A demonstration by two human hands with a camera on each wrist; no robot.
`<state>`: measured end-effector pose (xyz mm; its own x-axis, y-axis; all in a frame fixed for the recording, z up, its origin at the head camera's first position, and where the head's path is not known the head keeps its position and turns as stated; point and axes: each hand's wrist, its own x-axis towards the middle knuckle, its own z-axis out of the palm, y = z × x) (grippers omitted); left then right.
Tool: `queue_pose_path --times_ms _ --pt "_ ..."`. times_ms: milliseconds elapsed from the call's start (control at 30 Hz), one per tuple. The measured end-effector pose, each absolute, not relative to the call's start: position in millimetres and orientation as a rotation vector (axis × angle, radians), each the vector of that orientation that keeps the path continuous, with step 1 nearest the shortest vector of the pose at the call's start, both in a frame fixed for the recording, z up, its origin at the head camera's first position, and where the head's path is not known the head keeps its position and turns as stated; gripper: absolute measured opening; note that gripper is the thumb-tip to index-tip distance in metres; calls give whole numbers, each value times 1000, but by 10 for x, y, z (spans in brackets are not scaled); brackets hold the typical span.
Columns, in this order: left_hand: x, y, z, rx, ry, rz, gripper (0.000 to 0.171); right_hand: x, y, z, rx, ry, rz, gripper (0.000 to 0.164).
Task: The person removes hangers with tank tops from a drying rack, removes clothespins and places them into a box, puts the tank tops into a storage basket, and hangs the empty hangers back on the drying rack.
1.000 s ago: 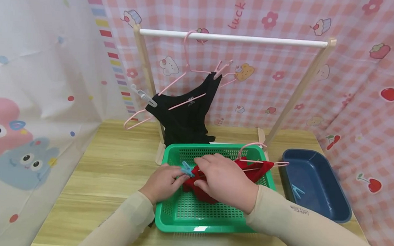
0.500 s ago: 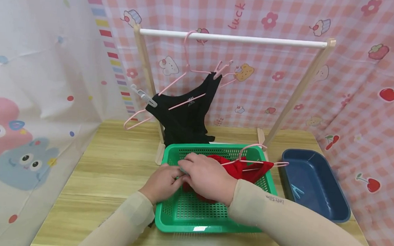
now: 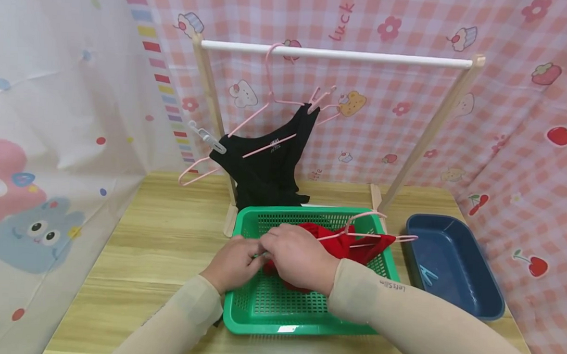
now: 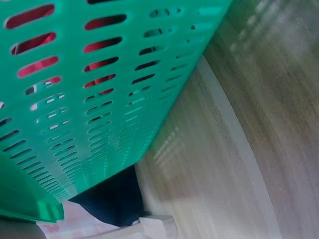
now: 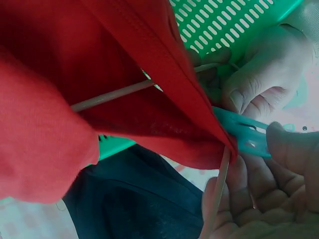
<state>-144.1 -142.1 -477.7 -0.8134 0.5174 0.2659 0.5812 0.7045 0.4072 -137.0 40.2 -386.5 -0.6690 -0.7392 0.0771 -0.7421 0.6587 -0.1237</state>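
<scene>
My right hand [image 3: 304, 258] pinches a light blue clothespin [image 5: 245, 133] between thumb and fingers. The clothespin sits at the shoulder strap of a red sleeveless top [image 3: 339, 245], where the strap meets a pink hanger [image 3: 346, 233]. My left hand [image 3: 235, 264] grips the hanger's left end, its thumb and curled fingers close beside the clothespin in the right wrist view. In the head view my hands meet and hide that clothespin. The top and hanger lie over a green plastic basket [image 3: 297, 329], the hanger's hook pointing to the back right.
Behind the basket, a black sleeveless top [image 3: 265, 166] hangs on another pink hanger from a white rail [image 3: 362, 56] with wooden legs. A grey clip [image 3: 212, 140] and a pink clip [image 3: 318, 101] hold its straps. A dark blue tray [image 3: 467, 272] with a blue clothespin [image 3: 428, 276] stands at right.
My right hand has moved left along the red top to the blue clothespin, covering it in the head view. My left hand has stayed in place; the hanger's hook has tipped slightly.
</scene>
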Motion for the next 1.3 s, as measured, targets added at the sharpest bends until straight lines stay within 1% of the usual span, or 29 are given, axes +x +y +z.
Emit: queue_pose_path --times_ms 267,533,833,1033,1167,1300 --pt "-1447 -1425 -4777 -914 -2779 -744 27 -1316 468 -3776 1273 -2797 370 18" --pt "-1425 -1423 -4760 -910 -2816 -729 29 -1185 741 -3677 1265 -2606 617 14" --pt "-1416 -1415 -4760 -867 -2859 -699 35 -965 1242 -3616 1166 -2541 704 21" --pt "-1415 -1409 -4760 -873 -2871 -689 37 -818 1639 -3582 1039 -2594 717 27" --pt "-1416 -1409 -4760 -874 -2872 -686 38 -749 1894 -3592 952 -2576 700 26" --pt "-1416 -1412 -4761 -870 -2876 -683 38 -713 2117 -3600 846 -2583 697 34"
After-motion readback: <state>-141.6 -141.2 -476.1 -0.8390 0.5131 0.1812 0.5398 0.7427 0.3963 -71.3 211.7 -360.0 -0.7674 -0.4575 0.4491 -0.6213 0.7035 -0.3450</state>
